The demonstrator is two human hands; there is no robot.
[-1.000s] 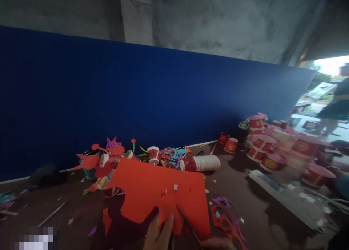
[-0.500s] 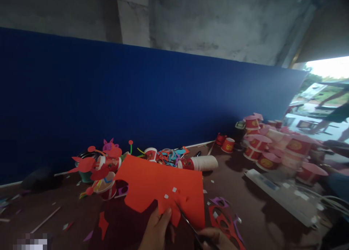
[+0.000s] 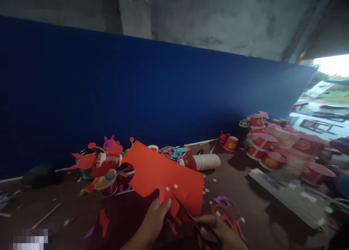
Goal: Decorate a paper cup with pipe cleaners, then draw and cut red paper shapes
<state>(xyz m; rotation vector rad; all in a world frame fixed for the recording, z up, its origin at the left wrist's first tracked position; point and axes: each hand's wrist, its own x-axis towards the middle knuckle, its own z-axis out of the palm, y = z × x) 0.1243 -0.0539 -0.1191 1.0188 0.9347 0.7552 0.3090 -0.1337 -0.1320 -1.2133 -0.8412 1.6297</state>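
My left hand [image 3: 156, 215] pinches the lower edge of a large red-orange paper sheet [image 3: 163, 171], thumb on top and fingers beneath. Curved notches are cut from the sheet's left and lower edges, and two small white bits lie on it. In my right hand [image 3: 215, 230] is a pair of dark scissors [image 3: 188, 211]; the fingers are wrapped round its handles. Its blades reach into the sheet just right of my left thumb. Paper cup figures [image 3: 107, 182] with red paper cutouts stand left of the sheet.
A stack of paper cups [image 3: 204, 162] lies behind the sheet. On the right are a white power strip [image 3: 286, 199] with cables and a pile of red cups with pink brims [image 3: 261, 144]. Paper scraps [image 3: 103, 222] litter the brown table [image 3: 68, 235]. A blue panel [image 3: 163, 93] rises behind.
The sheet has tilted, its right side lower and its upper left corner higher. My right hand has come further into view with the scissors. Slight camera shift.
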